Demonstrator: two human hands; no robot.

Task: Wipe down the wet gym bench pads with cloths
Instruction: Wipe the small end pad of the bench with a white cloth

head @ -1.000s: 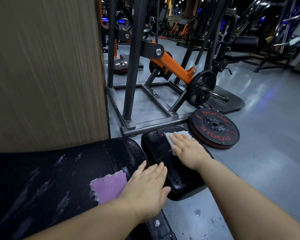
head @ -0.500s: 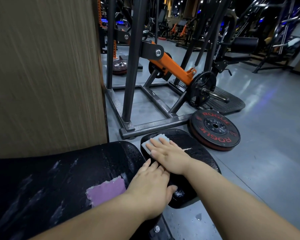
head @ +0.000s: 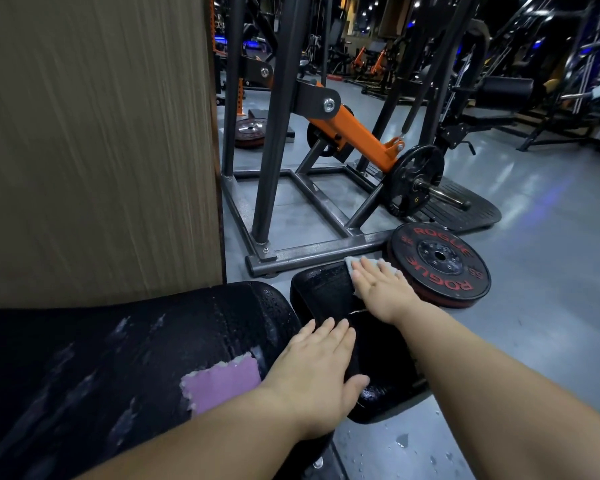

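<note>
The right hand (head: 381,289) has swept its small white cloth (head: 351,265) across the small black rounded seat pad (head: 323,292), from the pad's eleven o'clock corner half a second ago to its far edge at about one o'clock. The left hand (head: 316,372) has hardly shifted.

The right hand's grip is slack: fingers straight and together, palm pressing the white cloth flat, with cloth showing beyond the fingertips and by the thumb. The left hand also lies flat, its grip open and nothing curled, bridging the gap in the desk, with its fingertips on the seat pad and its heel on the long black wet vinyl back pad (head: 136,358). A square purple cloth (head: 222,386) lies on that back pad at nine o'clock from the left wrist, its right edge meeting the heel of the hand. I cannot tell whether the hand is pressing on it.

Both pads glisten with water. Pale streaks run along the back pad.

A black weight plate with red lettering (head: 440,258) lies flat on the grey gym floor (head: 534,289), just beside the seat pad at two o'clock. A grey steel machine frame (head: 312,252) stands at twelve o'clock, carrying an orange lever arm (head: 357,133). A tall wood-grain panel (head: 94,143) rises at ten o'clock. Water drops (head: 402,439) speckle the floor at five o'clock.
</note>
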